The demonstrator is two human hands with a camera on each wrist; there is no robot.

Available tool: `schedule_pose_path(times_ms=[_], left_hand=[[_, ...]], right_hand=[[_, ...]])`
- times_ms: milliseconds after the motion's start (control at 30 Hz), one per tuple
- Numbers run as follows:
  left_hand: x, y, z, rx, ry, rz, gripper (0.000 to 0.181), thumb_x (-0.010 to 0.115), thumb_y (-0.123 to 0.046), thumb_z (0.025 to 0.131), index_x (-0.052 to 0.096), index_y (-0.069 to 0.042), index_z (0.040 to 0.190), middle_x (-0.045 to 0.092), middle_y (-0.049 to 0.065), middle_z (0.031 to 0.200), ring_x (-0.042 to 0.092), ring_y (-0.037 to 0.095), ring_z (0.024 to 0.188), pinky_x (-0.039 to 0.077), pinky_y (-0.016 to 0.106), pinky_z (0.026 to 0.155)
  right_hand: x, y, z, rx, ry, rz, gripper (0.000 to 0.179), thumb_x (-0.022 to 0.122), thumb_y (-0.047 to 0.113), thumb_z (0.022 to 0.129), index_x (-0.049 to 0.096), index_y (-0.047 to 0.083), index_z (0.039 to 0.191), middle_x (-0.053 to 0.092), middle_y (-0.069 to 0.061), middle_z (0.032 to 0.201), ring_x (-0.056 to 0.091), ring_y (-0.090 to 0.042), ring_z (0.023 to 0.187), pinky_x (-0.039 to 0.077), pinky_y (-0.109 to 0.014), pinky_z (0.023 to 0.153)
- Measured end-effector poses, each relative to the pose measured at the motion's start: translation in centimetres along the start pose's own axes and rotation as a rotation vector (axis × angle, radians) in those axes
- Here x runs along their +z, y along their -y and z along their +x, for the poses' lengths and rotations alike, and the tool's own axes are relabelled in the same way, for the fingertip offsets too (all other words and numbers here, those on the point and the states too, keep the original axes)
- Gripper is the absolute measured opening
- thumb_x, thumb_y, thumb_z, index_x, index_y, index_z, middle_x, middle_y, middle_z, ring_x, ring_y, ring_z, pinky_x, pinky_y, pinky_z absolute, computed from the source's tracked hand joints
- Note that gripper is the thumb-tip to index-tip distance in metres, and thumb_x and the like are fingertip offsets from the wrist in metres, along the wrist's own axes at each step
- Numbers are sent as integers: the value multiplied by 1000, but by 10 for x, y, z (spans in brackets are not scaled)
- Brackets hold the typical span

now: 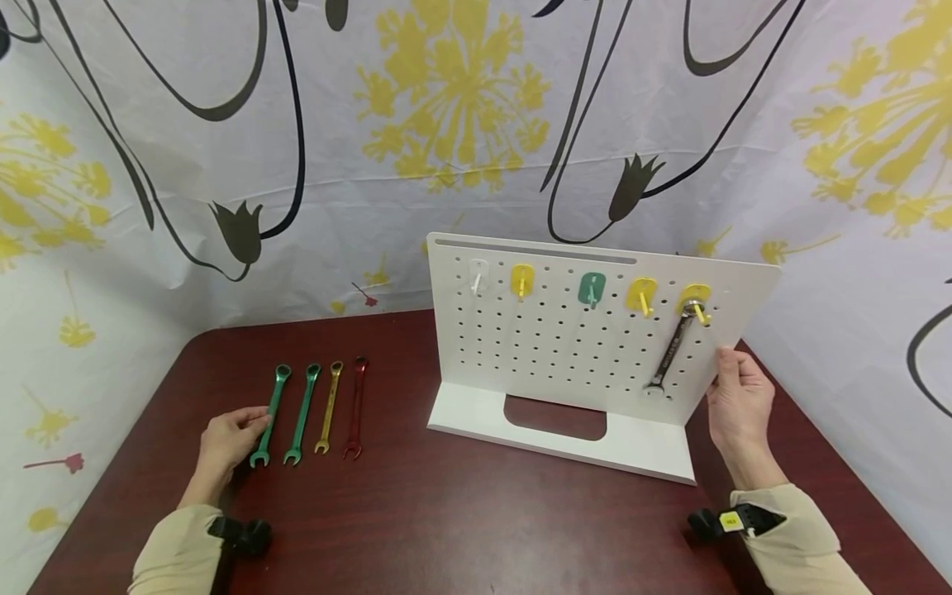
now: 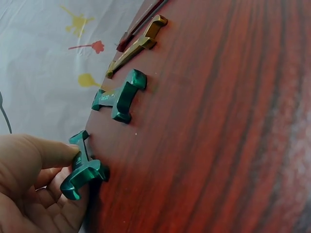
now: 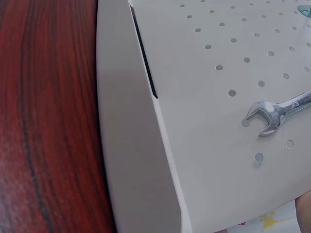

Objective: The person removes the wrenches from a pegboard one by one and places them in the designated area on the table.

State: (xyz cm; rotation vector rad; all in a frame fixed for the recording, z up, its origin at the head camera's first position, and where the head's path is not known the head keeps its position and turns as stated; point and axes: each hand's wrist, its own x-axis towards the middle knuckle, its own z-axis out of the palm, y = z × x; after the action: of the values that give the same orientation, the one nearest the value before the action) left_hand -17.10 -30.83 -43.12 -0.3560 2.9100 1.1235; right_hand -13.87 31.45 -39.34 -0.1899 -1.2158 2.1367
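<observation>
My left hand pinches the leftmost green wrench between thumb and fingers; the left wrist view shows its open end beside my fingers. Just right of it lie a second green wrench, a yellow wrench and a red wrench, in a row. With my right hand I hold the right edge of a white pegboard, thumb on its front face. A silver wrench hangs from the rightmost yellow hook, open end down; that end shows in the right wrist view.
Along the pegboard's upper part sit a white hook, a yellow hook, a green hook and another yellow hook. Its base has a cutout and stands on the dark red wooden table. A patterned cloth hangs behind.
</observation>
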Motion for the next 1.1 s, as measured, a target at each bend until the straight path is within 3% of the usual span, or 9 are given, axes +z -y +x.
schedule_pose_path(times_ms=[100,200,367,567,733,933,1100], left_hand=[[0,-2,-1,12,-4,24,39,56,-24,94,61,7,117,70,19,99,59,35,92,46,24,60],[-1,-5,-1,21,-10,39,37,57,-22,94,61,7,116,70,19,97,58,39,97,49,30,65],[-1,-8,-2,29,-33,72,35,59,-21,92,63,6,113,71,17,93,58,38,94,48,39,69],[0,-8,-2,20,-59,81,31,62,-19,88,67,5,108,72,13,85,58,19,72,43,25,56],[0,-7,-1,13,-54,65,31,64,-20,88,67,5,106,72,11,81,53,6,64,42,23,53],[-1,-8,-1,5,-63,80,30,64,-21,87,68,5,103,72,11,79,55,8,64,41,24,53],[-1,-11,-1,-3,-85,112,29,64,-20,86,69,5,100,72,11,79,60,21,70,41,27,55]], right_hand=[[0,-1,0,-5,6,-6,17,59,12,90,62,-3,82,70,-7,96,65,-13,91,54,-21,70],[0,-1,0,-7,11,-4,18,59,12,90,63,-4,83,69,-7,96,65,-13,92,54,-21,70],[0,0,0,-5,12,-1,18,59,12,90,63,-4,84,70,-7,96,65,-13,91,54,-21,70],[0,0,-1,2,5,-16,18,59,13,90,63,-3,83,70,-6,97,65,-13,93,54,-21,71],[0,0,-1,1,-2,-30,18,58,13,91,62,-3,82,70,-6,95,65,-13,92,54,-21,70],[0,0,-1,-1,-7,-37,18,58,13,91,63,-3,83,70,-6,95,65,-13,90,54,-21,69],[0,-1,-1,-5,0,-28,18,57,12,91,63,-3,83,70,-6,95,65,-13,90,54,-21,69]])
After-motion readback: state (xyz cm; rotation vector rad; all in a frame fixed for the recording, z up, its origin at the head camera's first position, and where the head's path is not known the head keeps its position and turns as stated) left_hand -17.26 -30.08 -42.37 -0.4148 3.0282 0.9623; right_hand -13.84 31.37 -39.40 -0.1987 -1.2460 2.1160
